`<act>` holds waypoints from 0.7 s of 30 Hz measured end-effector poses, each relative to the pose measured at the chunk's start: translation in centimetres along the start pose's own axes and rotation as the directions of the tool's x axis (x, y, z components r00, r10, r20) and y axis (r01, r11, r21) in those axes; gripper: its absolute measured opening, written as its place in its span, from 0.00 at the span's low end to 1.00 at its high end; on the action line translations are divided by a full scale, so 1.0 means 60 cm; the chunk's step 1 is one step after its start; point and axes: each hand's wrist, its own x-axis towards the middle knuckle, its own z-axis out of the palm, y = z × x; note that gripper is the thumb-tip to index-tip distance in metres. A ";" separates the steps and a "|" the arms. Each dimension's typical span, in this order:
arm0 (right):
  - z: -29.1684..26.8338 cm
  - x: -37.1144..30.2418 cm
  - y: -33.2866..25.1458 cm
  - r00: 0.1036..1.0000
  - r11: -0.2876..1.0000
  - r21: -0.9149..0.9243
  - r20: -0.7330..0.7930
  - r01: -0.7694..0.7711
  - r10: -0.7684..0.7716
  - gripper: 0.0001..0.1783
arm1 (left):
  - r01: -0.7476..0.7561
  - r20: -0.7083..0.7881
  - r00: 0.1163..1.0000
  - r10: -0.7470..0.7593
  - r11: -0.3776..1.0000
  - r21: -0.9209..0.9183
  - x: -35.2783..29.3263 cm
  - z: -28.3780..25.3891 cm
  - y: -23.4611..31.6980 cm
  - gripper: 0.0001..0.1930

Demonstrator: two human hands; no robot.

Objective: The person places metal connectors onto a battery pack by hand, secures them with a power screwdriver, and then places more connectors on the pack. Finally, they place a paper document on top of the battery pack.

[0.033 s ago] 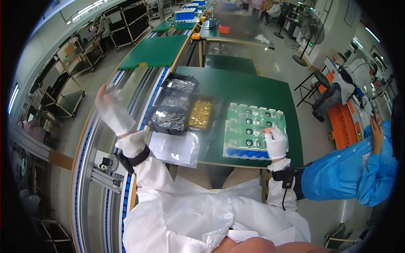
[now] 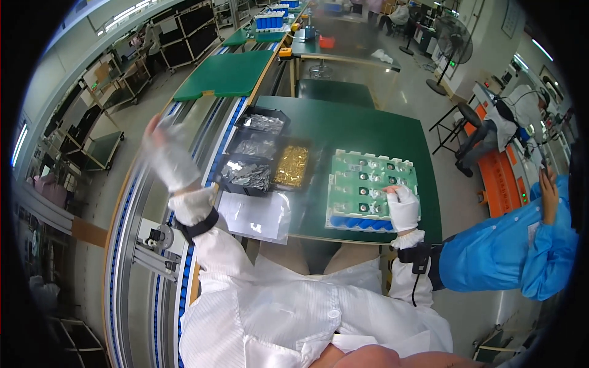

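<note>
My left hand (image 2: 169,156), in a white glove with bare fingertips, is raised over the conveyor at the left of the bins. It is smeared by motion, so its fingers and anything in them cannot be made out. My right hand (image 2: 404,207), gloved the same way, rests at the right side of a battery pack (image 2: 346,184) with a pale green top and blue cells below. Its fingertips are drawn together over the top, where small metal pieces sit in rows; whatever they hold is hidden.
Black bins of silvery metal strips (image 2: 245,175) stand left on the green table (image 2: 362,122), beside a tray of brass-coloured parts (image 2: 291,165). A clear plastic sheet (image 2: 254,214) lies in front. A conveyor (image 2: 218,116) runs along the left. A co-worker in a blue sleeve (image 2: 491,260) is close at right.
My left hand has shifted slightly to the right, still blurred. My right hand stays at the battery pack.
</note>
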 end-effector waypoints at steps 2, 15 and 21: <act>-0.001 0.000 0.016 1.000 1.000 -0.003 0.003 -0.021 0.021 0.03 | 0.042 0.271 0.959 -0.076 0.991 0.130 0.008 0.054 -0.032 0.13; 0.000 -0.001 0.004 0.991 0.999 -0.019 0.126 -0.044 0.046 0.07 | -0.352 0.330 0.678 -0.657 0.104 0.930 -0.101 0.141 -0.325 0.16; -0.043 0.009 0.003 0.937 0.900 0.278 0.191 -0.336 0.291 0.08 | -0.434 0.512 0.657 -0.553 0.278 0.857 -0.083 0.116 -0.366 0.09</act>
